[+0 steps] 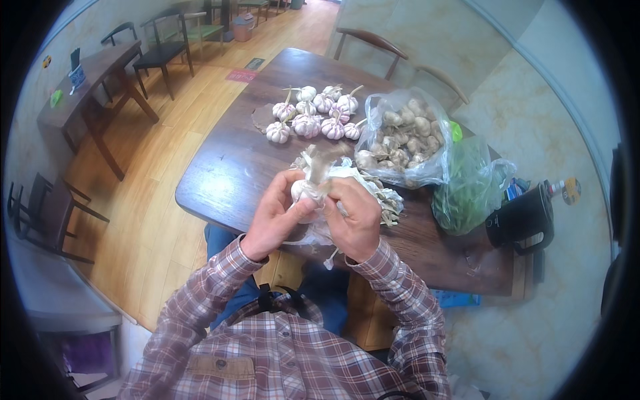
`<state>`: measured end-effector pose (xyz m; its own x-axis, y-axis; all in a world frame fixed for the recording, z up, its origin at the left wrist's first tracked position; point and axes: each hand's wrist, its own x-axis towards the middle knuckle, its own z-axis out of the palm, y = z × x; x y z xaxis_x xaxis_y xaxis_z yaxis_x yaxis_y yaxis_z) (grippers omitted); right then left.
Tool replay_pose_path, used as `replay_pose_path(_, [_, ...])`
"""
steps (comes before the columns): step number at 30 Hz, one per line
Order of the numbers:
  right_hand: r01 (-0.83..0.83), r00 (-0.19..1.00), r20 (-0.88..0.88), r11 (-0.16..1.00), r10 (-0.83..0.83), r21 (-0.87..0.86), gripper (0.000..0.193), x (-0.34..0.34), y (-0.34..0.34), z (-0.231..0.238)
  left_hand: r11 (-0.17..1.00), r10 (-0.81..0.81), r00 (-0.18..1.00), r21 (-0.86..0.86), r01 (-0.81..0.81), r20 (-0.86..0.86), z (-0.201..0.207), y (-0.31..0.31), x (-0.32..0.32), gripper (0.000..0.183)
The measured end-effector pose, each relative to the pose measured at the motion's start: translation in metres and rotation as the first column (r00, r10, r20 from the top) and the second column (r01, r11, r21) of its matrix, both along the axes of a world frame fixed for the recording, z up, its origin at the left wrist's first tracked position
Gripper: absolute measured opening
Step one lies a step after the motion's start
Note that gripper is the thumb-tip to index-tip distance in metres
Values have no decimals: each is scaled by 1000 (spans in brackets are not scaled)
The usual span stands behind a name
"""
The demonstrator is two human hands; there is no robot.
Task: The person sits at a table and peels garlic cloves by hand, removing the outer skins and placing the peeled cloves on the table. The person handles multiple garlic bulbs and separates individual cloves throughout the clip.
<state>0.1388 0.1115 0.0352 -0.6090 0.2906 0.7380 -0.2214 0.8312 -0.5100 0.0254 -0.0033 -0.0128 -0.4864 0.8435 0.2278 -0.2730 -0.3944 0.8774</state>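
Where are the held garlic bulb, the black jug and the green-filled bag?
Held garlic bulb (303, 191), head view: its side.
Black jug (523, 217), head view: its body.
Green-filled bag (463, 190), head view: its middle.

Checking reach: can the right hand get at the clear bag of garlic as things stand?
Probably yes: only loose peelings appear to lie between the right hand and the clear bag, though that hand is busy at the garlic bulb.

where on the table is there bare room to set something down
The table is bare on the left, between its edge, the garlic rows and the left hand. Another patch runs along the near right, bordered by the skins, the bag of greens and the kettle. It's crowded from the right hand to the garlic bag.
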Motion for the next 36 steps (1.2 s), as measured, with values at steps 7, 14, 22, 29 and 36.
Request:
replay_pose_path(7, [164,983,160,806,-87,-569,7,-4,29,-11,985,67,932,-125,-119,-356,-2,-8,5,43])
replay_pose_path(14, [287,880,458,911,-128,-297,16,9,79,-24,991,122,919,103,-90,-374,-1,-2,-5,52])
replay_pose_path(22, [-25,941,337,999,32,-27,55,16,46,13,910,-405,788,123,396,464,-4,-2,-20,49])
replay_pose_path(29, [-226,919,286,956,273,-186,20,5,17,4,927,-339,917,-93,364,211,-4,-6,-14,34])
replay_pose_path(36, [-164,952,71,690,298,-705,10,13,24,-8,958,-277,834,75,275,476,0,-5,-6,32])
